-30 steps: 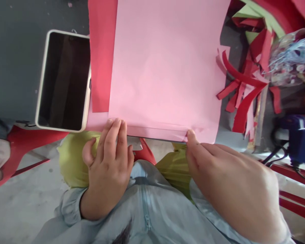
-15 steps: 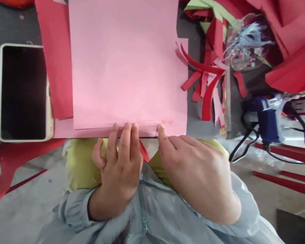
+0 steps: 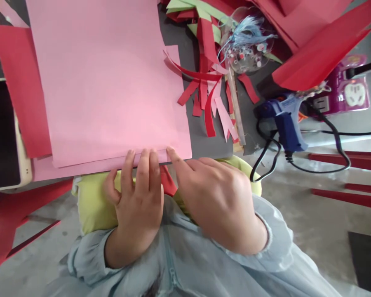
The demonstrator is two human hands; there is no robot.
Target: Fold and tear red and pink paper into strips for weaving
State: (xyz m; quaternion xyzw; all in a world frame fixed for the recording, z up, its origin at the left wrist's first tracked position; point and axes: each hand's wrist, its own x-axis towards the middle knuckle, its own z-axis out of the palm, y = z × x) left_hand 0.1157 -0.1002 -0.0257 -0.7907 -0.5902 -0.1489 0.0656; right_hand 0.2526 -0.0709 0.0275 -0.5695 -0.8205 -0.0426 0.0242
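Observation:
A large pink paper sheet [image 3: 108,78] lies on the dark table [image 3: 204,142], its near edge folded up into a narrow strip. My left hand [image 3: 136,198] rests three straight fingers flat on that strip, with the thumb curled below the table edge. My right hand [image 3: 216,198] is beside it, nearly touching. Its index fingertip presses the fold just right of the left fingers. The other right fingers are curled and the thumb is hidden. A red sheet [image 3: 18,90] sticks out from under the pink one on the left.
A phone [image 3: 3,136] lies at the left edge. Red and pink paper strips [image 3: 210,95], a clear dish of small bits [image 3: 247,45], a blue glue gun [image 3: 284,119] with black cable, and a purple power strip [image 3: 349,88] sit to the right. Red sheets [image 3: 312,45] pile at top right.
My right index finger has slid left along the fold from the sheet's right corner until it meets my left fingers. The view has shifted right, so the phone is nearly out of frame.

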